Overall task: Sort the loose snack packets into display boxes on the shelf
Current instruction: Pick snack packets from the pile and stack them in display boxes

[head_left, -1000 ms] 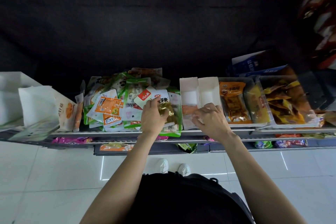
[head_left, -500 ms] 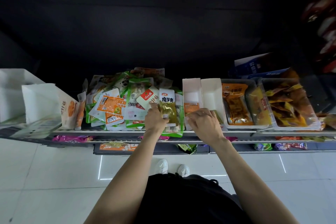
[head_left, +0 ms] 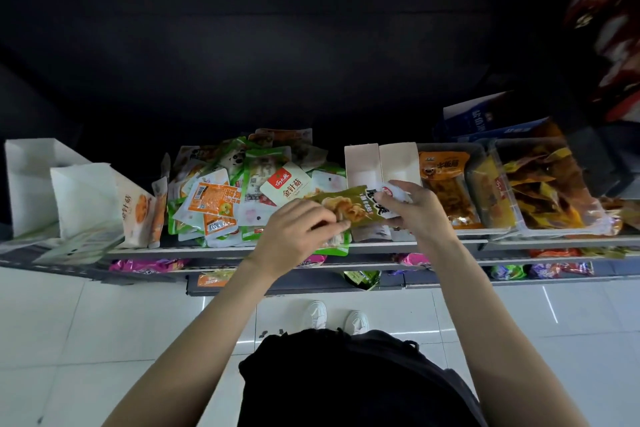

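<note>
Olive-green snack packet (head_left: 349, 206) held level above the shelf front, long axis running left–right, pinched at its left end by the left hand (head_left: 298, 236) and at its white right end by the right hand (head_left: 414, 208), nearer the white display boxes (head_left: 379, 159) just behind

This is a shop aisle, seen from above by a person standing at a display shelf (head_left: 381, 246). A heap of loose snack packets (head_left: 242, 191) covers its left part, white cardboard display boxes (head_left: 377, 163) stand in the middle, and clear trays (head_left: 540, 184) of wrapped snacks sit to the right. More packets line a lower shelf (head_left: 433, 282), above a white tiled floor (head_left: 86, 340).
</note>
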The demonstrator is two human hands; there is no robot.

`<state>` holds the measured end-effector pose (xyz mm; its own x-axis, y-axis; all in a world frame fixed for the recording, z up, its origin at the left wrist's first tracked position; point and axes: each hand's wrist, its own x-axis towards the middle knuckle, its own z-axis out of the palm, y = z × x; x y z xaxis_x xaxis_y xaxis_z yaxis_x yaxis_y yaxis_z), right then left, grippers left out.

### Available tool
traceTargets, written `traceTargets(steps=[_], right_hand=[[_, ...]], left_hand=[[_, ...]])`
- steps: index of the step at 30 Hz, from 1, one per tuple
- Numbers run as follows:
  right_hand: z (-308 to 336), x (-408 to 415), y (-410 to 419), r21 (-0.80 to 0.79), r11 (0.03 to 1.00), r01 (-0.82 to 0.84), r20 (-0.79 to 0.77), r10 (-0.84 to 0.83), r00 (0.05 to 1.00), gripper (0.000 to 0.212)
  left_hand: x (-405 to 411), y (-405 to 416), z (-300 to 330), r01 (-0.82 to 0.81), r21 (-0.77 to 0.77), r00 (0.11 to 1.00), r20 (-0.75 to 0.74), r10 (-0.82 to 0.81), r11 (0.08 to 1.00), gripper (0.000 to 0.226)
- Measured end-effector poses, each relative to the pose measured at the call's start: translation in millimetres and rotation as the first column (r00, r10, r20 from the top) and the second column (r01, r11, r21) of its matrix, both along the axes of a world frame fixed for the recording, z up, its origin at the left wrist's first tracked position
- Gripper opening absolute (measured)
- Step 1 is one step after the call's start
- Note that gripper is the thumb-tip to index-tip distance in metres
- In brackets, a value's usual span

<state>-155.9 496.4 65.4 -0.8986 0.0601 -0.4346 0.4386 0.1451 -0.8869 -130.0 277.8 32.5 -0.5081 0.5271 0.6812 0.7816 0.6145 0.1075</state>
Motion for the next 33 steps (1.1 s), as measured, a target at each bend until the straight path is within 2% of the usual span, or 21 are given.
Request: traceTargets(steps=[4, 7, 8, 10, 12, 13, 15, 17, 19, 20, 23, 25, 26, 27, 28, 31, 33], right_hand=[[5, 11, 33, 0.039, 0.994, -0.099, -0.093, 0.102, 0.990, 0.022], [7, 22, 53, 0.067, 0.987, -0.145, -0.115, 0.152, 0.982, 0.018], [7, 26, 57, 0.085, 0.989, -0.119, -0.125, 0.129, 0.984, 0.018], [5, 34, 63, 0.224, 0.974, 0.040, -0.239, 0.015, 0.971, 0.013], [4, 43, 68, 0.383, 0.884, 0.270, -0.437, -0.084, 0.896, 0.003], [4, 46, 70, 0.431, 0.829, 0.356, -0.514, -0.098, 0.852, 0.006], [-2, 48, 74, 0.522, 0.742, 0.421, -0.614, -0.016, 0.789, 0.010], [-11, 46, 72, 0.610, 0.683, 0.402, -0.652, 0.144, 0.744, 0.013], [-22, 39, 65, 0.724, 0.611, 0.321, -0.598, 0.323, 0.733, 0.016], [-28, 35, 59, 0.798, 0.545, 0.258, -0.521, 0.408, 0.750, 0.023], [-43, 22, 48, 0.956, 0.292, 0.022, -0.203, 0.606, 0.769, 0.044], [-50, 18, 44, 0.981, 0.074, -0.180, 0.079, 0.691, 0.719, 0.038], [-52, 17, 44, 0.969, 0.005, -0.246, 0.171, 0.706, 0.688, 0.035], [-53, 15, 45, 0.952, -0.020, -0.307, 0.232, 0.701, 0.675, 0.035], [-52, 14, 47, 0.931, -0.002, -0.364, 0.265, 0.688, 0.675, 0.036], [-50, 9, 52, 0.850, 0.138, -0.509, 0.297, 0.672, 0.678, 0.041], [-46, 7, 50, 0.840, 0.224, -0.494, 0.237, 0.668, 0.705, 0.038]], left_hand=[[-10, 13, -8, 0.080, -0.092, 0.995, 0.065, -0.074, 0.993, 0.023], [-15, 28, -10, 0.062, -0.088, 0.987, 0.156, -0.047, 0.994, 0.037], [-18, 35, -12, 0.036, -0.085, 0.980, 0.196, -0.018, 0.996, 0.042], [-23, 49, -14, -0.044, -0.132, 0.947, 0.309, 0.084, 0.990, 0.052], [-27, 60, -18, -0.152, -0.260, 0.846, 0.465, 0.261, 0.954, 0.056], [-28, 64, -23, -0.214, -0.273, 0.763, 0.553, 0.335, 0.938, 0.056], [-25, 70, -32, -0.384, -0.172, 0.559, 0.738, 0.377, 0.907, 0.059], [-23, 71, -40, -0.507, -0.087, 0.368, 0.878, 0.306, 0.858, 0.060], [-23, 73, -45, -0.545, -0.066, 0.223, 0.950, 0.220, 0.836, 0.060], [-23, 74, -46, -0.550, -0.051, 0.180, 0.967, 0.178, 0.833, 0.057], [-22, 78, -48, -0.534, 0.034, 0.151, 0.987, 0.055, 0.845, 0.046], [-22, 78, -49, -0.547, 0.078, 0.119, 0.993, -0.015, 0.834, 0.047], [-22, 78, -50, -0.556, 0.076, 0.098, 0.995, -0.025, 0.828, 0.048], [-21, 76, -52, -0.559, 0.076, 0.098, 0.995, -0.026, 0.825, 0.047], [-20, 72, -56, -0.562, 0.050, 0.121, 0.992, 0.023, 0.826, 0.042], [-17, 53, -73, -0.646, -0.114, 0.301, 0.870, 0.390, 0.755, 0.037], [-15, 40, -79, -0.690, -0.262, 0.272, 0.770, 0.578, 0.674, 0.057]])
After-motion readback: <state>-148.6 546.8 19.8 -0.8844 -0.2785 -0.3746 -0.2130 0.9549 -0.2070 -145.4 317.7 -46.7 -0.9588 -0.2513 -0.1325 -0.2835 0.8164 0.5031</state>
